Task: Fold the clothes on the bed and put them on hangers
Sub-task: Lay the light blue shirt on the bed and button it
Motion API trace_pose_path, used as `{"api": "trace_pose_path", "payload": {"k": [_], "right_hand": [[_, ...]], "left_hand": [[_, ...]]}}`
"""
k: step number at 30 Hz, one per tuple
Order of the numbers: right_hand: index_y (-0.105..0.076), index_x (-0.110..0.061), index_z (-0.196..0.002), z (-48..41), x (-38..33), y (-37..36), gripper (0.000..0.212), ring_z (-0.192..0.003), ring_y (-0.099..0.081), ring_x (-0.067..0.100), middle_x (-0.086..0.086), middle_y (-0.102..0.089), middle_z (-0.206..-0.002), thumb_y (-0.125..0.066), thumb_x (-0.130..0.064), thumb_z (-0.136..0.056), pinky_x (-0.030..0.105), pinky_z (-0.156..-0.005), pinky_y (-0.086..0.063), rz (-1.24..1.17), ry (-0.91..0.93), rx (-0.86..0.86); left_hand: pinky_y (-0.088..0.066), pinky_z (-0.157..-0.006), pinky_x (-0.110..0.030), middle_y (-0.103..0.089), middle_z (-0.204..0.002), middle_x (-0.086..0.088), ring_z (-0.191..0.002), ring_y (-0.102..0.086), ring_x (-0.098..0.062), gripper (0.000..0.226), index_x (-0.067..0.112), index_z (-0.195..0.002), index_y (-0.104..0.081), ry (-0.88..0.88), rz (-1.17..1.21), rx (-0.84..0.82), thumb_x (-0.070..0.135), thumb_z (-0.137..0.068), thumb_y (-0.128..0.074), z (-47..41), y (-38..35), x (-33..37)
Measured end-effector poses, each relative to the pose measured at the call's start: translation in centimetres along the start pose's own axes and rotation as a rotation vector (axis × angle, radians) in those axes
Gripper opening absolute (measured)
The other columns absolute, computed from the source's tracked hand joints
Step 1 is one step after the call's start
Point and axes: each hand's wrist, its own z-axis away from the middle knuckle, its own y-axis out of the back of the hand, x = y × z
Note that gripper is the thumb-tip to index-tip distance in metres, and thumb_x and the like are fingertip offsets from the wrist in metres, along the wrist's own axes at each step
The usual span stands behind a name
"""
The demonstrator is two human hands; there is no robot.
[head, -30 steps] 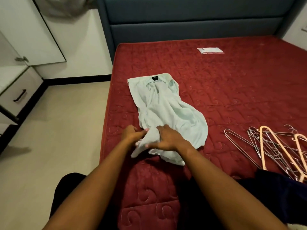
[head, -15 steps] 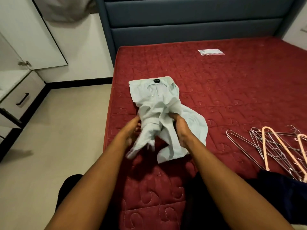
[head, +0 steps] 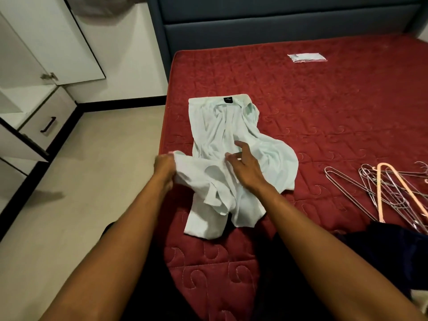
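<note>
A pale mint shirt (head: 222,133) lies crumpled on the red mattress (head: 324,112), collar and black label toward the headboard. My left hand (head: 165,166) grips a bunched fold of its lower part at the bed's left edge. My right hand (head: 243,167) rests on the cloth in the middle of the shirt, fingers spread and relaxed. The shirt's lower end hangs in loose folds between my forearms. A pile of wire hangers (head: 389,188), with a pink one (head: 398,191) on top, lies on the mattress to the right.
A dark navy garment (head: 393,249) lies at the bed's near right corner. A small white packet (head: 306,57) sits far up the mattress. The grey headboard (head: 278,22) stands behind. White cabinets with a drawer (head: 46,126) line the left wall across the beige floor.
Both hands had the shirt's lower part bunched up between them. Now my left hand has pulled a fold out to the left, and my right hand has let go and opened over the cloth.
</note>
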Motion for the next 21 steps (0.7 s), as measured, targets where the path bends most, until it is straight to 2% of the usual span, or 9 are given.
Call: {"api": "trace_pose_path", "payload": {"k": [2, 5, 7, 9, 12, 15, 17, 19, 21], "right_hand": [[-0.037, -0.037, -0.148, 0.8, 0.2, -1.4, 0.065, -0.12, -0.057, 0.019, 0.003, -0.06, -0.132, -0.057, -0.063, -0.091, 0.039, -0.102, -0.045, 0.155, 0.039, -0.158], [-0.056, -0.026, -0.142, 2.3, -0.4, -3.3, 0.058, -0.134, -0.049, 0.02, 0.0, -0.058, -0.142, -0.063, -0.055, -0.092, 0.034, -0.11, -0.036, 0.432, 0.034, -0.665], [-0.068, -0.023, -0.134, 2.8, -1.3, -3.4, 0.044, -0.135, -0.051, 0.016, -0.005, -0.061, -0.142, -0.062, -0.044, -0.095, 0.028, -0.108, -0.035, 0.267, -0.08, -0.951], [-0.072, -0.021, -0.128, 2.3, -1.9, -2.2, 0.038, -0.13, -0.058, 0.019, -0.002, -0.068, -0.135, -0.057, -0.04, -0.098, 0.031, -0.103, -0.042, 0.054, -0.169, -1.059], [-0.074, -0.008, -0.114, 0.4, -2.0, 0.4, 0.024, -0.106, -0.073, 0.03, 0.013, -0.076, -0.114, -0.059, -0.019, -0.1, 0.04, -0.089, -0.057, -0.038, -0.253, -0.754], [-0.078, -0.013, -0.089, -1.6, 0.0, 2.5, 0.013, -0.093, -0.075, 0.028, 0.007, -0.079, -0.097, -0.066, -0.01, -0.089, 0.042, -0.088, -0.06, 0.252, -0.096, -0.232], [-0.078, -0.013, -0.082, -2.2, 1.8, 4.2, 0.016, -0.089, -0.072, 0.024, 0.002, -0.077, -0.089, -0.064, -0.015, -0.088, 0.038, -0.082, -0.057, 0.451, 0.005, 0.051], [-0.077, -0.013, -0.084, -2.5, 3.3, 6.4, 0.018, -0.085, -0.071, 0.026, 0.004, -0.076, -0.087, -0.06, -0.016, -0.087, 0.036, -0.078, -0.055, 0.475, 0.008, 0.316], [-0.078, -0.013, -0.093, -2.6, 4.3, 8.7, 0.021, -0.09, -0.07, 0.031, 0.01, -0.077, -0.094, -0.059, -0.011, -0.082, 0.036, -0.082, -0.055, 0.406, -0.058, 0.502]], "left_hand": [[-0.058, -0.066, -0.038, -0.074, -0.106, -0.018, -0.079, -0.072, -0.026, 0.044, 0.0, -0.108, -0.072, 0.039, 0.022, 0.005, 0.015, -0.068, -0.065, -0.7, 1.6, 2.1], [-0.056, -0.063, -0.029, -0.073, -0.101, -0.013, -0.078, -0.068, -0.025, 0.024, 0.009, -0.107, -0.071, 0.111, -0.056, -0.299, 0.026, -0.092, -0.064, 0.3, 3.6, 5.1], [-0.057, -0.069, -0.032, -0.073, -0.104, -0.012, -0.084, -0.069, -0.025, 0.021, 0.01, -0.109, -0.073, 0.079, -0.115, -0.489, 0.022, -0.092, -0.068, 1.7, 4.0, 6.4], [-0.058, -0.077, -0.036, -0.073, -0.113, -0.015, -0.094, -0.07, -0.027, 0.027, 0.006, -0.118, -0.072, -0.023, -0.167, -0.656, 0.011, -0.091, -0.069, 3.6, 3.7, 6.8], [-0.058, -0.066, -0.026, -0.074, -0.097, -0.014, -0.082, -0.068, -0.021, 0.033, 0.005, -0.124, -0.067, -0.131, -0.304, -0.75, 0.002, -0.092, -0.068, 5.8, 0.9, 4.6], [-0.054, -0.054, -0.026, -0.067, -0.091, -0.012, -0.068, -0.062, -0.018, 0.053, 0.01, -0.141, -0.052, -0.128, -0.641, -0.819, 0.005, -0.092, -0.071, 7.5, -3.2, 0.1], [-0.061, -0.062, -0.032, -0.067, -0.105, -0.024, -0.077, -0.066, -0.024, 0.066, 0.012, -0.151, -0.041, -0.009, -0.772, -0.988, 0.01, -0.093, -0.073, 8.0, -5.1, -2.6], [-0.062, -0.069, -0.034, -0.067, -0.116, -0.031, -0.086, -0.068, -0.03, 0.062, 0.011, -0.149, -0.041, 0.005, -0.741, -1.046, 0.012, -0.095, -0.071, 8.3, -6.1, -3.6], [-0.061, -0.063, -0.036, -0.071, -0.107, -0.029, -0.08, -0.07, -0.035, 0.041, 0.01, -0.137, -0.052, -0.067, -0.593, -0.94, 0.011, -0.099, -0.065, 7.9, -6.5, -3.6]]}}
